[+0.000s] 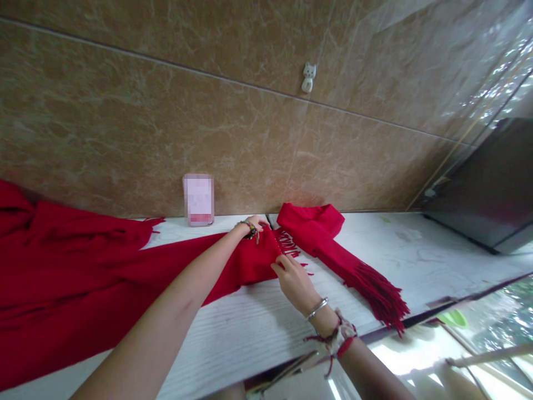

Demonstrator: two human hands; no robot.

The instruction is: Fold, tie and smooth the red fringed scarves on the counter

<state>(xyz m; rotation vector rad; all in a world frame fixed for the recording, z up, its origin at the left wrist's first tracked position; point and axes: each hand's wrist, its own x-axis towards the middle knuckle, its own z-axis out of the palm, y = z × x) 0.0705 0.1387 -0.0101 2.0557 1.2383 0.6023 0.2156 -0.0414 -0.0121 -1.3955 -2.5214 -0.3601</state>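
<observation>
A long red scarf (83,289) with fringed ends lies across a white table (250,328). My left hand (256,224) reaches over to the far corner of the scarf's end, fingers closed on the cloth near the wall. On the near corner of that same end, by the fringe (287,244), my right hand (293,280) pinches the fabric. A second red scarf (333,250), folded and fringed, lies just right of my hands, its tassels hanging over the table's front edge.
A brown marble-tiled wall (250,128) backs the table, with a small white cat-shaped hook (308,76) on it. A small pink-white card (199,199) leans against the wall. A dark box-like object (487,189) stands at the right.
</observation>
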